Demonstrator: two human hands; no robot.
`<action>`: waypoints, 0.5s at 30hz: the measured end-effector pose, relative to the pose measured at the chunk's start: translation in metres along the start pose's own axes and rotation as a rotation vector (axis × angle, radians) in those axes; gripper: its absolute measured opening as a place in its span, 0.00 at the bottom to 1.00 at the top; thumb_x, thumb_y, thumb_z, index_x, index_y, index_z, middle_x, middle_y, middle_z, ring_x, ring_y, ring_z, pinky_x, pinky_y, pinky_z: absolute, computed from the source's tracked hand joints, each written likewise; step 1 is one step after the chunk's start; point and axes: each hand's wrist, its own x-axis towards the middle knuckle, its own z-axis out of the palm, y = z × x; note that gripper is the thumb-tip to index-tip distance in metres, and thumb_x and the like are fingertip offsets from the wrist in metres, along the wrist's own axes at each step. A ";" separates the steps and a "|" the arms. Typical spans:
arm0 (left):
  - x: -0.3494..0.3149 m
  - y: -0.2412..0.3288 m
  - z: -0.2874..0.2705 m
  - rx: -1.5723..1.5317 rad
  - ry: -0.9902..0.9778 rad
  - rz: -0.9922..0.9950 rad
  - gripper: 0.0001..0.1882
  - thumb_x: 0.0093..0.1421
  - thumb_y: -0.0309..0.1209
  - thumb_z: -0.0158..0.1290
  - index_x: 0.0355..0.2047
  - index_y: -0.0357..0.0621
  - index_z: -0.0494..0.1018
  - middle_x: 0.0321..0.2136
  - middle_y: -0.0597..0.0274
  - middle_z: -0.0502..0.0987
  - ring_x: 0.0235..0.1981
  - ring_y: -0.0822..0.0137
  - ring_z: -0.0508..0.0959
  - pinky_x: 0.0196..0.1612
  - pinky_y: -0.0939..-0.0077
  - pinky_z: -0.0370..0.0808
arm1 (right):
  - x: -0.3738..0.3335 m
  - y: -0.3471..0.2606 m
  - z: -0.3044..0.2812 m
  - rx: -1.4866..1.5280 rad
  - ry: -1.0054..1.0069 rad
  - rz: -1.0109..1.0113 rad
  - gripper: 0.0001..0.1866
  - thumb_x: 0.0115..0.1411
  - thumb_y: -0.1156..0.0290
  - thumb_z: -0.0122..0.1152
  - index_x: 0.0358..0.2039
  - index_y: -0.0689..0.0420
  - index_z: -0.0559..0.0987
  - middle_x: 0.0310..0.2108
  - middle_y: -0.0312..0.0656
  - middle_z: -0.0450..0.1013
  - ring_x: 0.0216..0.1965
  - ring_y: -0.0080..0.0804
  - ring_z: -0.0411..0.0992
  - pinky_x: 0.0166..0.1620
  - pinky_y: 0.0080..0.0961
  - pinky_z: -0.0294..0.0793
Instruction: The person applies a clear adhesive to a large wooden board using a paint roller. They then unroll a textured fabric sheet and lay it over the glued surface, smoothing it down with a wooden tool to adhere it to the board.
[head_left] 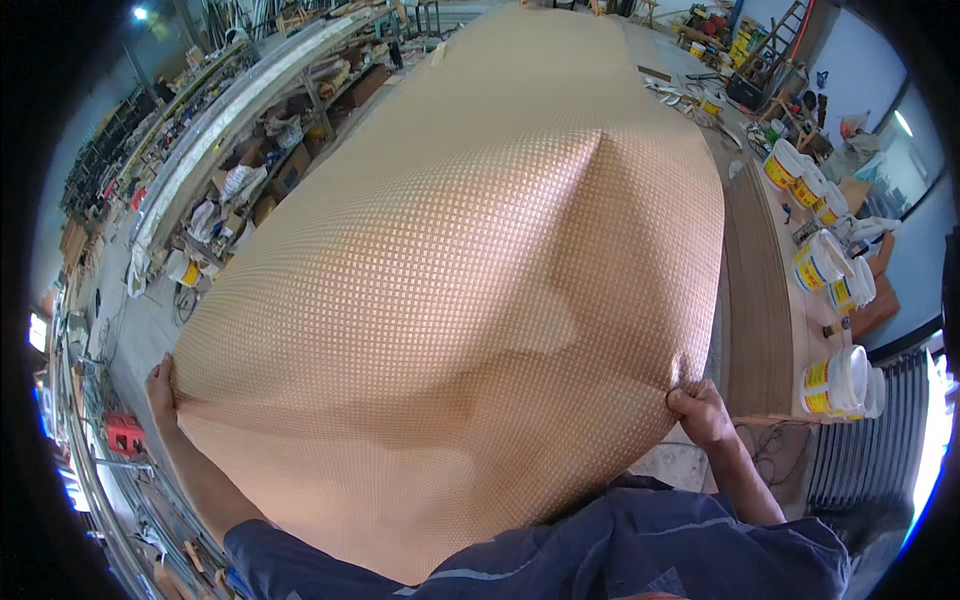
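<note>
A large tan woven cane sheet (450,270) with a fine square mesh fills most of the view and billows up in the middle. My left hand (160,392) grips its near left edge. My right hand (700,410) pinches its near right edge. The sheet runs away from me over a long worktable, and its near end hangs down against my dark blue shirt. A ridge and folds show in the sheet near its centre.
A strip of dark wood veneer (757,300) lies along the worktable's right side. Several white and yellow tubs (825,262) stand beside it. Metal racks with clutter (250,150) line the left. A red tool (124,434) lies on the floor at lower left.
</note>
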 end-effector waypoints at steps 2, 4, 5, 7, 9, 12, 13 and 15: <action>0.011 -0.024 -0.002 0.041 -0.016 -0.036 0.22 0.61 0.46 0.55 0.34 0.34 0.77 0.28 0.65 0.77 0.29 0.73 0.73 0.35 0.76 0.70 | -0.006 0.029 -0.002 -0.104 0.045 0.029 0.14 0.55 0.74 0.54 0.38 0.70 0.78 0.32 0.37 0.74 0.34 0.25 0.71 0.38 0.22 0.69; 0.013 -0.047 -0.006 0.047 -0.067 -0.033 0.23 0.61 0.48 0.55 0.35 0.35 0.77 0.29 0.66 0.76 0.30 0.74 0.72 0.37 0.77 0.69 | -0.010 0.045 -0.005 -0.084 0.014 0.117 0.15 0.53 0.74 0.55 0.40 0.69 0.77 0.34 0.37 0.74 0.36 0.27 0.71 0.40 0.24 0.70; 0.012 -0.052 0.001 0.048 -0.054 -0.032 0.24 0.61 0.49 0.55 0.34 0.35 0.77 0.28 0.67 0.76 0.30 0.75 0.71 0.36 0.78 0.68 | -0.013 0.046 -0.005 -0.044 0.006 0.144 0.16 0.53 0.75 0.55 0.41 0.69 0.77 0.35 0.38 0.74 0.37 0.28 0.71 0.41 0.25 0.70; 0.004 -0.053 0.010 0.046 -0.051 -0.047 0.24 0.61 0.49 0.54 0.34 0.36 0.77 0.27 0.68 0.74 0.30 0.75 0.70 0.36 0.78 0.67 | -0.015 0.075 -0.033 -0.121 -0.033 0.172 0.17 0.53 0.74 0.57 0.43 0.69 0.77 0.37 0.38 0.74 0.39 0.29 0.72 0.42 0.28 0.71; -0.005 -0.039 0.009 0.047 -0.062 -0.056 0.23 0.62 0.49 0.54 0.33 0.37 0.77 0.26 0.69 0.73 0.30 0.75 0.69 0.36 0.78 0.66 | -0.018 0.079 -0.032 -0.136 -0.046 0.167 0.15 0.51 0.73 0.56 0.39 0.67 0.78 0.34 0.36 0.75 0.36 0.27 0.71 0.41 0.27 0.71; 0.000 -0.051 0.001 0.027 -0.086 -0.025 0.23 0.63 0.49 0.53 0.32 0.36 0.76 0.26 0.69 0.72 0.30 0.75 0.68 0.36 0.77 0.66 | -0.024 0.083 -0.034 -0.117 -0.079 0.204 0.14 0.51 0.74 0.56 0.38 0.66 0.78 0.33 0.36 0.75 0.36 0.26 0.71 0.41 0.26 0.71; 0.000 -0.053 -0.002 0.071 -0.074 -0.011 0.23 0.63 0.49 0.53 0.32 0.36 0.76 0.26 0.69 0.72 0.29 0.75 0.68 0.36 0.77 0.66 | -0.026 0.086 -0.036 -0.103 -0.091 0.224 0.14 0.52 0.74 0.56 0.39 0.66 0.78 0.34 0.36 0.75 0.37 0.25 0.71 0.41 0.26 0.71; -0.001 -0.051 0.000 0.150 -0.058 0.025 0.23 0.63 0.48 0.53 0.32 0.35 0.76 0.25 0.69 0.72 0.29 0.74 0.68 0.36 0.77 0.66 | -0.030 0.096 -0.042 -0.131 -0.088 0.244 0.13 0.53 0.74 0.57 0.37 0.66 0.79 0.33 0.36 0.75 0.36 0.25 0.71 0.41 0.26 0.72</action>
